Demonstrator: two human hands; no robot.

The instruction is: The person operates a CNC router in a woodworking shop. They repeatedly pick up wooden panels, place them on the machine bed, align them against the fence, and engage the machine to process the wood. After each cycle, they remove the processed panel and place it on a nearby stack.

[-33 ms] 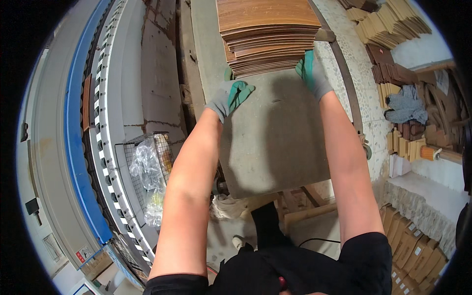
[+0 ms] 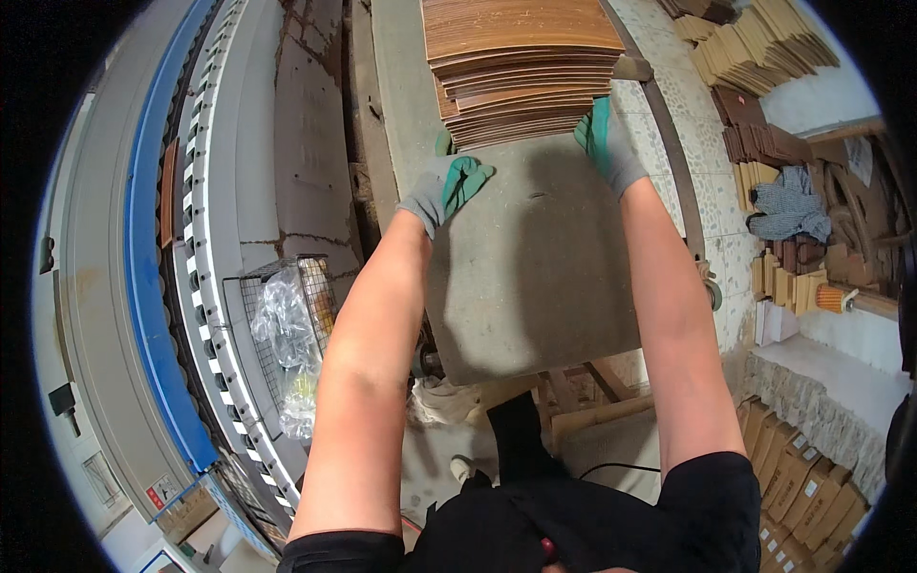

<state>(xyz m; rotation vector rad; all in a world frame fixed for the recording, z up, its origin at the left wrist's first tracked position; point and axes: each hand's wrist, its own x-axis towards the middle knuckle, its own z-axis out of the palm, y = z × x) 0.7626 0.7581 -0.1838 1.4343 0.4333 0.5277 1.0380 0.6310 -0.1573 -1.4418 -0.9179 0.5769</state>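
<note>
A stack of brown wood-grain boards (image 2: 525, 86) lies at the far end of a grey-green tabletop (image 2: 535, 306), its edges slightly uneven. Both my hands wear grey gloves with green coated fingers and palms. My left hand (image 2: 449, 186) is closed at the stack's near left corner: one green finger reaches along the side, while the others curl just short of the front edge. At the near right corner, my right hand (image 2: 604, 148) presses its fingers against the boards' side and front edge. Part of its fingers is hidden behind the stack's edge.
Left of the table runs a machine with a blue rail (image 2: 158, 286) and a white roller strip (image 2: 196, 239). A wire basket (image 2: 253, 325) holds clear plastic. To the right are stacked boards (image 2: 764, 43), a grey knitted glove (image 2: 793, 205) and cardboard cartons (image 2: 812, 487).
</note>
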